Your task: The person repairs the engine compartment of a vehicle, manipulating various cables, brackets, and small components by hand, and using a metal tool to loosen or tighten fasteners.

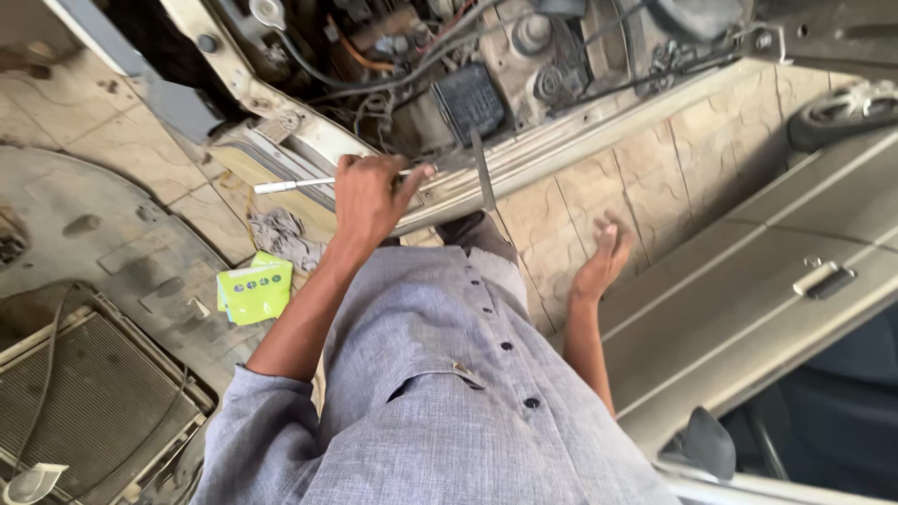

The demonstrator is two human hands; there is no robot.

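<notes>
My left hand [369, 196] is closed around a thin silver metal rod tool [290, 184] that points left, level with the front edge of an open engine bay [468, 84]. The hand sits just over the pale front crossbar [561, 140] of the car. My right hand [603, 257] hangs at my side over the tiled floor, fingers spread and holding nothing. My grey buttoned shirt fills the lower middle of the view, with one shoe showing below the crossbar.
A removed radiator [84, 393] lies at the lower left on a dirty panel. A yellow-green packet [254, 290] and a grey rag [281, 234] lie on the floor. A beige car door [748, 281] stands at the right, a tyre [842, 112] beyond it.
</notes>
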